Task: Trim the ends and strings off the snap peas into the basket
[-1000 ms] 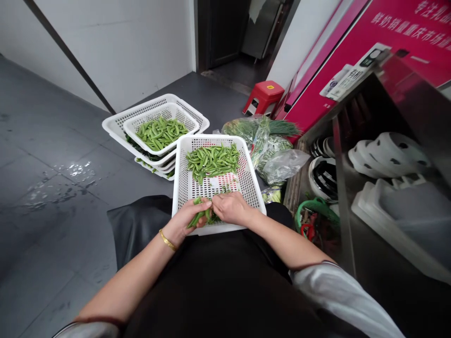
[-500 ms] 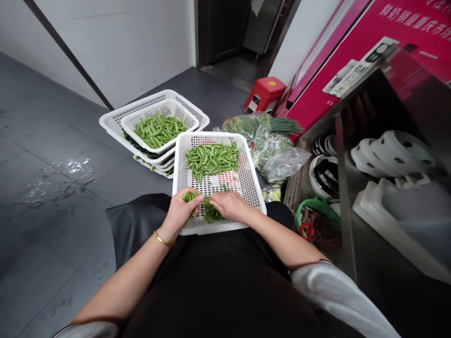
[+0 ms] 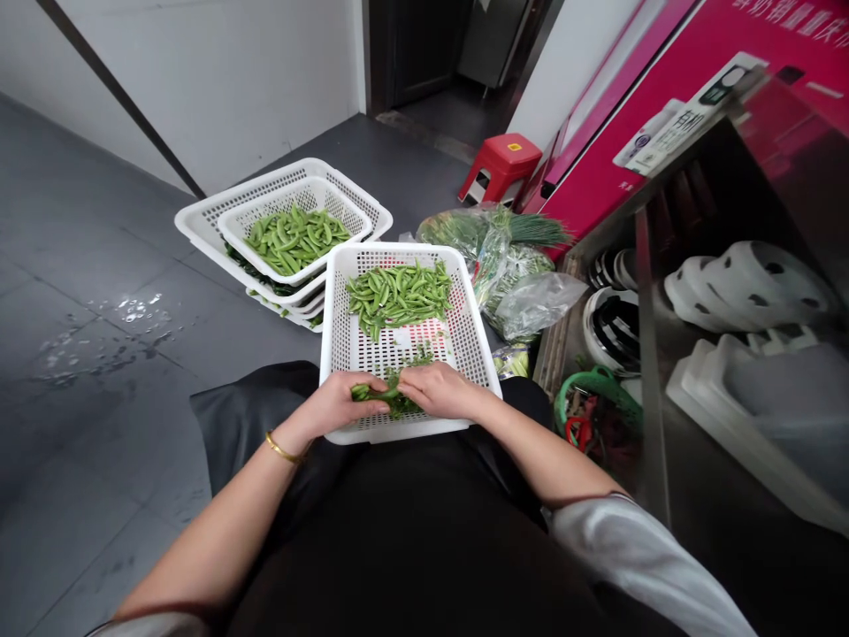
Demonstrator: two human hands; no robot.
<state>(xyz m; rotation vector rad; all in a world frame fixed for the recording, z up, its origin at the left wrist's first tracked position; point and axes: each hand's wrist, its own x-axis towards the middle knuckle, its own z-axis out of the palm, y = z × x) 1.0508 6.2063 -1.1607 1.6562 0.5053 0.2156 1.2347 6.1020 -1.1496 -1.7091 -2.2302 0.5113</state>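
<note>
A white perforated plastic basket [image 3: 482, 332] rests across my lap. A heap of green pea pods [image 3: 398, 296] lies in its far half. My left hand [image 3: 332, 407], at the basket's near left, is closed around several pea pods [image 3: 362, 392]. My right hand [image 3: 441, 390] is beside it, thumb and fingers pinched together at the ends of these pods; what exactly lies between its fingertips is hidden. Small green trimmings [image 3: 401, 407] are gathered in the basket below and between both hands.
Stacked white baskets [image 3: 192, 212] stand at left, the top one holding more pea pods [image 3: 295, 237]. Bagged greens [image 3: 517, 265] lie to the right, before a red stool [image 3: 504, 164]. A green basket [image 3: 577, 385] and a metal shelf with white containers [image 3: 749, 283] are at right.
My left hand has shifted slightly left and down, turning with the pods still in it. My right hand stays almost in place, and the view has tilted a little.
</note>
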